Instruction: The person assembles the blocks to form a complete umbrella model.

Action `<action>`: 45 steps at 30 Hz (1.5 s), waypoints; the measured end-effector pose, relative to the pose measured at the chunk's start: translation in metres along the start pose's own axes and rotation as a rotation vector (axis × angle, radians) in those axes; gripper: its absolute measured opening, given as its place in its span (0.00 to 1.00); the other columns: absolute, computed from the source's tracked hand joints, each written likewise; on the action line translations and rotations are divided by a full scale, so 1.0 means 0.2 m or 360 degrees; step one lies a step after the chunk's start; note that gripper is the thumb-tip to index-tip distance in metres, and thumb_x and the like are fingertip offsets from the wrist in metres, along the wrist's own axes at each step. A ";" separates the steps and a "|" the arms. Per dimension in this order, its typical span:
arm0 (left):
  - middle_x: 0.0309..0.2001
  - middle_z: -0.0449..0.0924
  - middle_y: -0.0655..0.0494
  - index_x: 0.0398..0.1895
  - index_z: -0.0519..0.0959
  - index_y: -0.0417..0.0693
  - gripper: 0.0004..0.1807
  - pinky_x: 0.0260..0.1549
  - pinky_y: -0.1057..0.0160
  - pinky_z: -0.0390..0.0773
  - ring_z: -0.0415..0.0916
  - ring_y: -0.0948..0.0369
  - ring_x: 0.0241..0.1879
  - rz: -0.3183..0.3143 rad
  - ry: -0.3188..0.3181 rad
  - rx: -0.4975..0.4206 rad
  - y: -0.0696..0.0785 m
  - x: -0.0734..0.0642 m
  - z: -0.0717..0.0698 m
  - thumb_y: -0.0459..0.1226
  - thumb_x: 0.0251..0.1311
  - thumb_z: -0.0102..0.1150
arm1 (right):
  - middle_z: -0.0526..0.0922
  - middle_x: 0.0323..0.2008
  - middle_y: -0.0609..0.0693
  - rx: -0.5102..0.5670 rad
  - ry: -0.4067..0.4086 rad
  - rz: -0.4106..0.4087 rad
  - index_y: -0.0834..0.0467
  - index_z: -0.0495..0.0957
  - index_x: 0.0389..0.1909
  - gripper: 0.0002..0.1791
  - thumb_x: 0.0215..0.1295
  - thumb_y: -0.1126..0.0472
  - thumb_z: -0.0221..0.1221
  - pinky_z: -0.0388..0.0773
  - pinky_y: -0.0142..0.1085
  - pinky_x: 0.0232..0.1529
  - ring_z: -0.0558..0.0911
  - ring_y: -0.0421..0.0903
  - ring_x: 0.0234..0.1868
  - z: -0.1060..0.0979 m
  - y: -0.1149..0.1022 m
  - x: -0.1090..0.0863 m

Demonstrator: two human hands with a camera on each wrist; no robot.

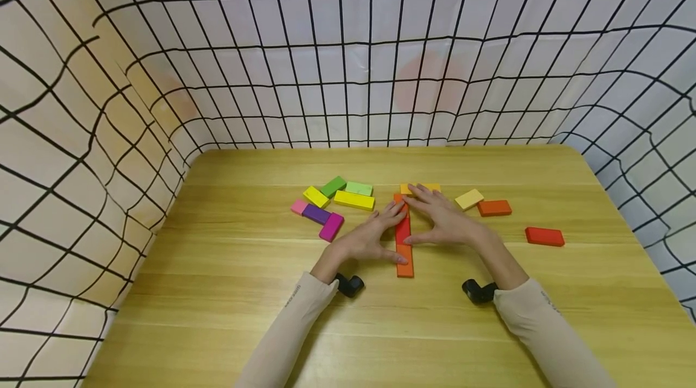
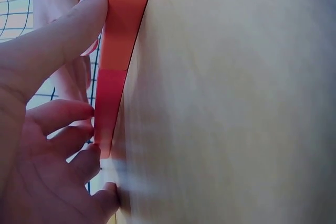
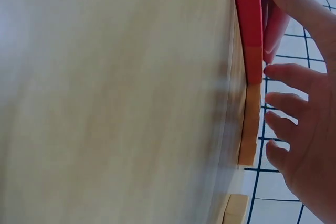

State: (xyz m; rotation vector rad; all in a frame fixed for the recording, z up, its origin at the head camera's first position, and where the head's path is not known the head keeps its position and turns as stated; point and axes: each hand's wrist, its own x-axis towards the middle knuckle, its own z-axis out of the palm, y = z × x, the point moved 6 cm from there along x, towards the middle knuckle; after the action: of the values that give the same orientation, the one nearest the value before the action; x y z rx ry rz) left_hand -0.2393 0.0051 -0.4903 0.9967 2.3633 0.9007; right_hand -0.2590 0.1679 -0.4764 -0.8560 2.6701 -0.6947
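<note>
A straight column of flat blocks runs toward the person: an orange-red block point(image 1: 405, 268) at the near end, a red block point(image 1: 403, 232) in the middle, and another orange-red block point(image 3: 254, 64) at the far end. Light-orange blocks point(image 1: 433, 187) lie crosswise at its top. My left hand point(image 1: 365, 241) rests its spread fingers and thumb along the column; the thumb touches the near block's top. From the other side, my right hand point(image 1: 447, 217) spreads over the column, its thumb at the red block and fingertips by the light-orange blocks. Neither hand grips anything.
Left of the column lie yellow point(image 1: 354, 200), green point(image 1: 333, 186), purple point(image 1: 316, 214), pink point(image 1: 298, 206) and magenta point(image 1: 331, 227) blocks. To the right are pale-yellow point(image 1: 469, 199), orange point(image 1: 495, 208) and red point(image 1: 545, 236) blocks. Black netting point(image 1: 370, 43) surrounds the wooden table point(image 1: 217, 315).
</note>
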 end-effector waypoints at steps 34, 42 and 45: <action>0.67 0.76 0.41 0.64 0.78 0.35 0.24 0.73 0.47 0.69 0.71 0.45 0.69 -0.0086 0.0723 0.0051 -0.13 -0.15 -0.32 0.34 0.67 0.67 | 0.47 0.84 0.60 -0.0104 0.0022 0.0034 0.59 0.59 0.80 0.56 0.59 0.34 0.70 0.45 0.67 0.79 0.50 0.65 0.83 0.00 0.01 0.00; 0.60 0.78 0.40 0.55 0.84 0.36 0.18 0.66 0.40 0.69 0.72 0.43 0.63 -0.0274 0.0922 0.0178 -0.21 -0.20 -0.41 0.28 0.61 0.70 | 0.47 0.84 0.59 -0.0085 0.0019 0.0037 0.57 0.58 0.81 0.56 0.59 0.34 0.70 0.44 0.66 0.80 0.49 0.65 0.83 0.00 0.01 0.01; 0.59 0.78 0.40 0.54 0.85 0.37 0.17 0.64 0.43 0.70 0.72 0.44 0.62 -0.0313 0.0900 0.0218 -0.23 -0.20 -0.40 0.28 0.61 0.70 | 0.47 0.84 0.59 -0.0079 0.0020 0.0038 0.57 0.58 0.81 0.56 0.58 0.35 0.70 0.44 0.66 0.80 0.49 0.65 0.83 0.00 0.01 0.01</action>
State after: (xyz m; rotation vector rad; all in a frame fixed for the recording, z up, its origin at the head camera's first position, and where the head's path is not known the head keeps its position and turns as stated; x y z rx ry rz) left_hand -0.2831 -0.0812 -0.4613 0.5870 2.9621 1.0593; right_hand -0.2611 0.1682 -0.4784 -0.8331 2.7147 -0.6328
